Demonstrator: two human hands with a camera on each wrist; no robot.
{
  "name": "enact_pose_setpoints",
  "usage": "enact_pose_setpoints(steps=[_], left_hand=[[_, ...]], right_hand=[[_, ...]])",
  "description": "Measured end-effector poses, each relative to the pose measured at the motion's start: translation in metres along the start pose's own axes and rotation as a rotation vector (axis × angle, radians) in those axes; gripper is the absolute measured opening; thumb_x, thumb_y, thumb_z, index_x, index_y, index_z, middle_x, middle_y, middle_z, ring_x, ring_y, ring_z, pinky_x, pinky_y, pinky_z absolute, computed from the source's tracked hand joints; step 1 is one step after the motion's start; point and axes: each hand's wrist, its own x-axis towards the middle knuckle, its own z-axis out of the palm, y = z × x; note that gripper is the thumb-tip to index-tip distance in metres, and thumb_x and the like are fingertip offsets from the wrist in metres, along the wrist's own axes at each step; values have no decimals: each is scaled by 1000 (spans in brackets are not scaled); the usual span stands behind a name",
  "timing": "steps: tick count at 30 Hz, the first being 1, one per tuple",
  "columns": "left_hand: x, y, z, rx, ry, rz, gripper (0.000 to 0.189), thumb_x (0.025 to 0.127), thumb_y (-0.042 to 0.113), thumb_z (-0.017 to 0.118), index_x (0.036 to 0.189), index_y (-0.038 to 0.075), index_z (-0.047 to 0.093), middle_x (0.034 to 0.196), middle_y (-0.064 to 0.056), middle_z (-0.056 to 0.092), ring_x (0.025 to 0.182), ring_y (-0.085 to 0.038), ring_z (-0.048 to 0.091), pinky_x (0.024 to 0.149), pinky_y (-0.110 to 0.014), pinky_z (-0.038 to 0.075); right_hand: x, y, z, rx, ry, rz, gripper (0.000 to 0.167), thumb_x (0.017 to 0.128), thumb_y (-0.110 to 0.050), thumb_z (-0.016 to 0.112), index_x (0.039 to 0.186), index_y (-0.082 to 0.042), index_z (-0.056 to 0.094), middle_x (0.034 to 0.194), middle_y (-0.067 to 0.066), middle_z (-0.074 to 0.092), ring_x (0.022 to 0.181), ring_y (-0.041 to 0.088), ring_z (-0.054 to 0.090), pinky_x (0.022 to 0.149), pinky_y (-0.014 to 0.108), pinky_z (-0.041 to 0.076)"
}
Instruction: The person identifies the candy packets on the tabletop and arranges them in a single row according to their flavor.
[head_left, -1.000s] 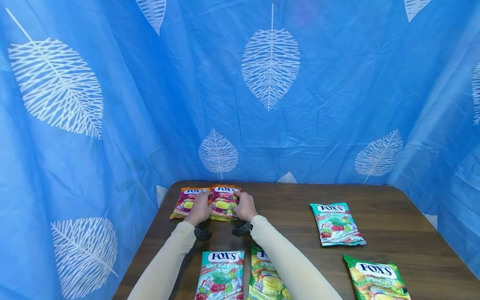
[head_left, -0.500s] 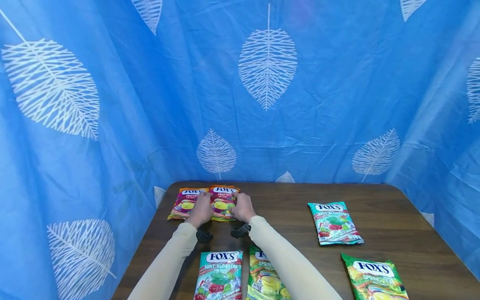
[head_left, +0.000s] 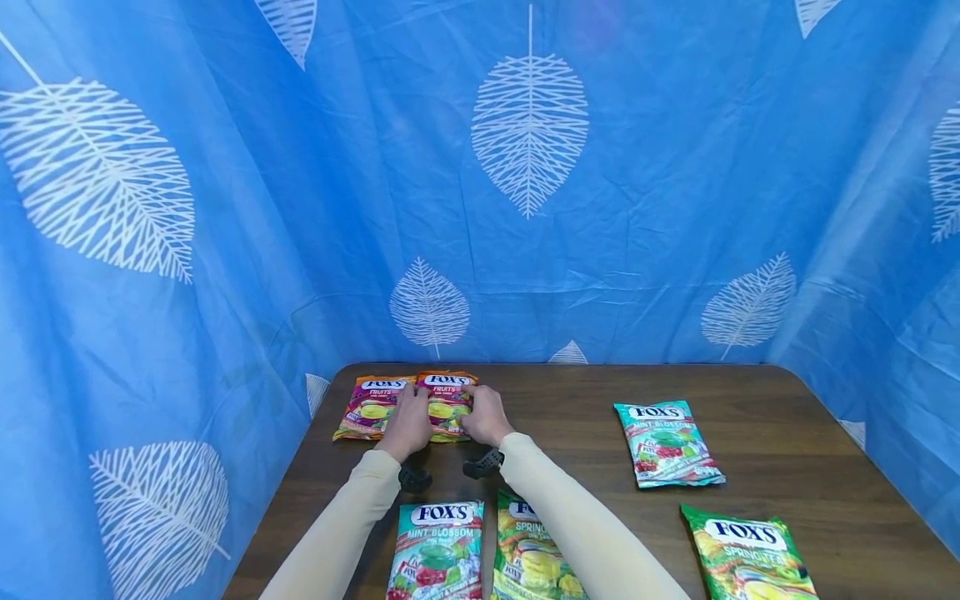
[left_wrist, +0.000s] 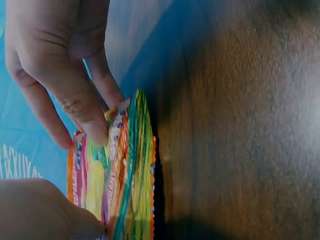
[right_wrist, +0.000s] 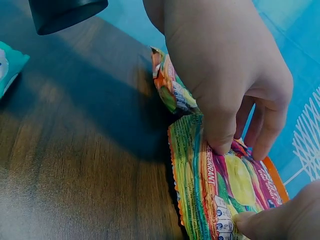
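"Where was the bag [head_left: 444, 406]?"

"Lying on the desk [head_left: 570, 433], in its far left corner, between the left hand [head_left: 407, 423] and the right hand [head_left: 487, 417], with a second bag [head_left: 367, 408] just to its left. Whether the two bags touched, I couldn't tell; the left hand was in the way."

"And how was that two-sided hold best worked?"

"Evenly, I'd judge. The bag looked soft, so light pressure, matched on both sides, and small level nudges suited it. A hard shove from the right risked buckling it or riding it up onto the second bag."

"How open was each grasp?"

"Only partly. The left thumb [right_wrist: 217, 135] lay on the bag's face and the left fingers [right_wrist: 270, 131] bent down at its left side, pinching it there. The right fingers [left_wrist: 92, 122] pinched the opposite side, their tips apart. How hard either hand squeezed, I couldn't tell."
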Motion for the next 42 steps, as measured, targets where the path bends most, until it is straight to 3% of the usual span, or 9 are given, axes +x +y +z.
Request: enact_pose_setpoints(steps=[5, 12, 20, 28, 36, 42], left_hand=[[-10, 5, -3, -13, 40, 42, 65, 94, 0, 82, 154, -2, 56, 155, -29, 45, 141, -46, 47, 118, -63, 44], [-24, 14, 2, -90, 118, 110, 64, 97, 3, 82, 155, 3, 57, 154, -27, 48, 139, -46, 49, 115, -64, 46], [-43, 32, 0, -209, 126, 219, 62, 96, -3, 81, 153, 0, 56, 150, -27, 51, 141, -47, 51, 112, -63, 48], [-66, 51, -2, -306, 109, 309, 58, 99, 3, 80, 152, 3, 56, 146, -24, 54, 134, -44, 57, 106, -64, 53], [-83, 63, 0, -414, 90, 354, 60, 101, 12, 80, 154, 4, 54, 149, -26, 54, 135, -48, 57, 106, -70, 51], [-95, 72, 10, -493, 58, 362, 57, 104, 14, 76, 156, 6, 53, 150, -24, 56, 136, -46, 56, 108, -70, 49]], right_hand=[[-1, 0, -3, -3, -10, -15, 62, 95, -2, 85, 151, 3, 62, 144, 24, 62, 123, 35, 61, 111, 53, 53], [-12, 6, -16, 44, -13, -102, 57, 95, 3, 83, 149, 5, 63, 136, 23, 67, 116, 35, 69, 99, 48, 61], [-39, 11, -35, 31, 56, -160, 46, 96, -2, 84, 139, -1, 71, 141, 22, 64, 122, 42, 67, 98, 53, 61], [-70, 14, -56, 91, 87, -286, 43, 94, 6, 82, 135, -1, 74, 136, 20, 68, 117, 44, 70, 88, 43, 65], [-104, 18, -77, 124, 145, -262, 46, 93, 5, 84, 135, -10, 77, 137, 11, 70, 115, 35, 71, 83, 35, 65], [-125, 23, -87, 129, 183, -225, 50, 93, 5, 85, 139, -13, 75, 140, 9, 68, 119, 37, 69, 82, 30, 64]])
